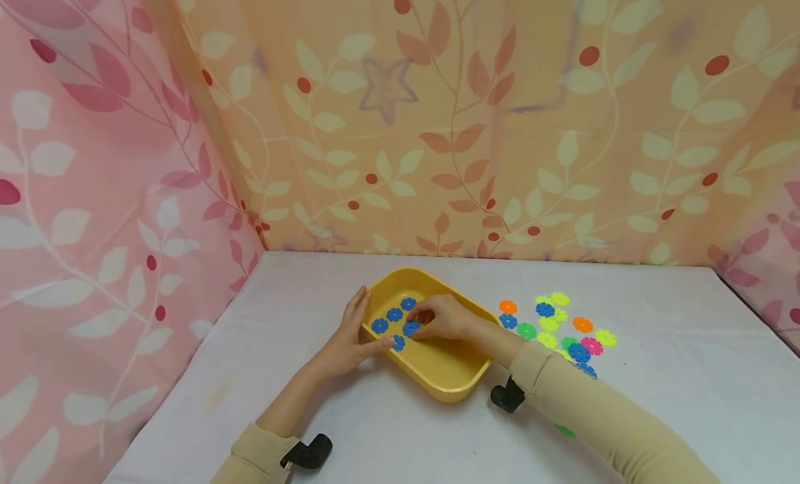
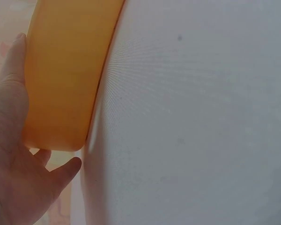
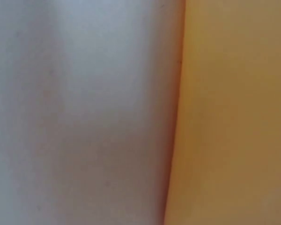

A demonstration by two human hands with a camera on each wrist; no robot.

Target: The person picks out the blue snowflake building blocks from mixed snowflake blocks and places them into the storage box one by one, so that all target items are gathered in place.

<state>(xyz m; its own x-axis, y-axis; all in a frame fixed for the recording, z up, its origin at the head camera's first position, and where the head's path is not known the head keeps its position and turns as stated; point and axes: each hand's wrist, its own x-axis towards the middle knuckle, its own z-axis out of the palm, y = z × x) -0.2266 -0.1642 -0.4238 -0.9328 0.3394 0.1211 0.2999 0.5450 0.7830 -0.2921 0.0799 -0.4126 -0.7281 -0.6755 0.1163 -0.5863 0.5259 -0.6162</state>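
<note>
A yellow plastic tray (image 1: 446, 392) stands on the table, with several blue notched plastic discs (image 1: 379, 326) lying flat at its left end. My right hand (image 1: 445, 319) reaches into the tray, its fingers bent down and pinching a blue disc (image 1: 410, 329) near the floor of the tray. Against the tray's left corner rests my left hand (image 1: 346, 341), its fingers fairly straight along the outside and the thumb by the near rim. The left wrist view shows this hand (image 2: 18, 140) beside the tray's outer wall (image 2: 70, 84). In the right wrist view only the tray wall (image 3: 234, 112) shows; the hand is hidden.
Right of the tray lies a loose spread of notched discs: orange (image 1: 582, 324), yellow (image 1: 605, 338), pink (image 1: 591, 346), green (image 1: 527, 330) and blue (image 1: 578, 352). A green disc (image 1: 565, 430) is partly hidden under the right sleeve. Floral cloth (image 1: 456, 123) hangs behind the white table (image 1: 400, 442).
</note>
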